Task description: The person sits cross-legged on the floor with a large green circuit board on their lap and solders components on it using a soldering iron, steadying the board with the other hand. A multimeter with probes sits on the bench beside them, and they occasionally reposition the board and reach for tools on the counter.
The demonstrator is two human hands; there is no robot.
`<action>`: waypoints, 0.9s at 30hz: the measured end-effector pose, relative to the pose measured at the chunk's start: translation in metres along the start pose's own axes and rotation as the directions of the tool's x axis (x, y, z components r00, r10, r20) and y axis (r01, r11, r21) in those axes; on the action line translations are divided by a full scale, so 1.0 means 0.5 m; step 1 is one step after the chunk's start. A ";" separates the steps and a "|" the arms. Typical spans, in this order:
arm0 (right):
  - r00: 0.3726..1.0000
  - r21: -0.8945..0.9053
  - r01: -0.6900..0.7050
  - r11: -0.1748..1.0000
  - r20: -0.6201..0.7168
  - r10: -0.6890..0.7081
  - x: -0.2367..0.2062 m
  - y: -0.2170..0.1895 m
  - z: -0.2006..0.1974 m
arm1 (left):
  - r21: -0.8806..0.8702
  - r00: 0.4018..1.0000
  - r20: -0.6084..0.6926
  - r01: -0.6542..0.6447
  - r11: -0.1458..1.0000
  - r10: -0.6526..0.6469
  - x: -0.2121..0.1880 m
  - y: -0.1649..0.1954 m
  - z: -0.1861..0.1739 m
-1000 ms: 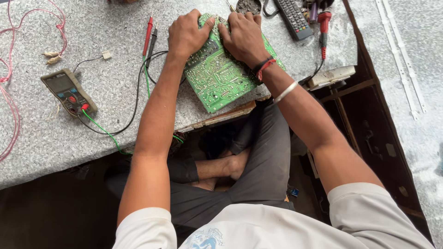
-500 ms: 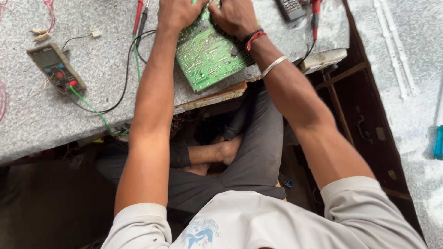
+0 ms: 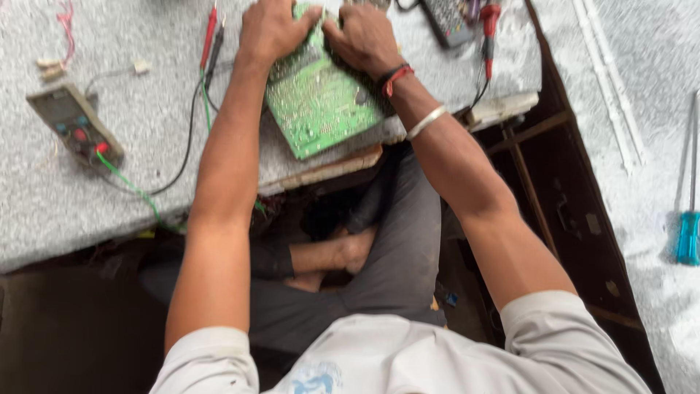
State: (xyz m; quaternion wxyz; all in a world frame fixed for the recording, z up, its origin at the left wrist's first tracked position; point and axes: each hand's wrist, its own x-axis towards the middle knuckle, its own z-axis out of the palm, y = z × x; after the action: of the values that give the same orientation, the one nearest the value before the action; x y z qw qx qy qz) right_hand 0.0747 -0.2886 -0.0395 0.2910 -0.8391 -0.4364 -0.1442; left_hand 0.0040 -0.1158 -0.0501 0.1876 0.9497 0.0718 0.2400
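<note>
A green circuit board (image 3: 321, 106) lies solder side up at the front edge of a grey speckled worktop (image 3: 146, 131). My left hand (image 3: 271, 31) grips the board's far left part, fingers curled over it. My right hand (image 3: 362, 36) grips its far right part, close beside the left hand. Dark and red bands and a silver bangle circle my right wrist. The board's far edge is hidden under both hands.
A multimeter (image 3: 73, 124) lies at the left with green and black leads; red and black probes (image 3: 211, 40) rest near my left hand. A red-handled tool (image 3: 488, 33) and a remote control (image 3: 445, 18) lie at the back right. A blue-handled screwdriver (image 3: 687, 233) lies far right.
The view has shifted, so the worktop and board sit higher in frame. Both hands have stayed on the board's far end. The blue-handled screwdriver has come into view at the right.
</note>
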 end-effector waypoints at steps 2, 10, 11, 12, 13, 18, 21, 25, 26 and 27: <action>1.000 -0.015 0.025 1.000 -0.008 -0.025 0.001 0.011 0.015 | 0.042 0.998 0.051 0.021 0.999 -0.023 0.005 -0.014 0.000; 0.959 0.132 0.071 0.989 0.265 -0.104 0.067 0.097 0.056 | 0.045 0.979 0.163 0.119 0.992 -0.124 0.040 -0.064 0.009; 0.957 0.160 0.046 0.986 0.275 -0.089 0.073 0.101 0.066 | 0.068 0.966 0.204 0.147 0.987 -0.158 0.049 -0.070 0.006; 0.957 0.171 0.038 0.984 0.276 -0.085 0.078 0.105 0.076 | 0.090 0.950 0.244 0.176 0.980 -0.193 0.057 -0.076 0.004; 0.957 0.179 0.035 0.983 0.277 -0.084 0.083 0.111 0.084 | 0.093 0.948 0.255 0.171 0.981 -0.189 0.064 -0.081 0.002; 0.951 0.287 0.005 0.958 0.295 -0.093 0.103 0.130 0.108 | 0.111 0.922 0.322 0.188 0.976 -0.214 0.084 -0.103 0.002; 0.940 0.284 -0.032 0.958 0.333 -0.067 0.101 0.136 0.109 | 0.120 0.890 0.367 0.243 0.963 -0.270 0.085 -0.107 0.013; 0.948 0.335 -0.008 0.942 0.302 -0.099 0.096 0.138 0.101 | 0.098 0.945 0.277 0.150 0.984 -0.172 0.076 -0.107 0.016; 0.948 0.348 -0.007 0.938 0.300 -0.104 0.093 0.136 0.097 | 0.090 0.948 0.269 0.151 0.984 -0.170 0.071 -0.106 0.015; 0.949 0.351 -0.012 0.936 0.299 -0.099 0.092 0.135 0.093 | 0.083 0.951 0.260 0.150 0.985 -0.166 0.069 -0.103 0.013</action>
State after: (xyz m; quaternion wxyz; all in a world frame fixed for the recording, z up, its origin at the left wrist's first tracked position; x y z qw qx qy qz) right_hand 0.1558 -0.2605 -0.0781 0.3589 -0.7765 -0.5141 0.0630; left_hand 0.0347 -0.0625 -0.0609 0.1846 0.9699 0.1292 0.0923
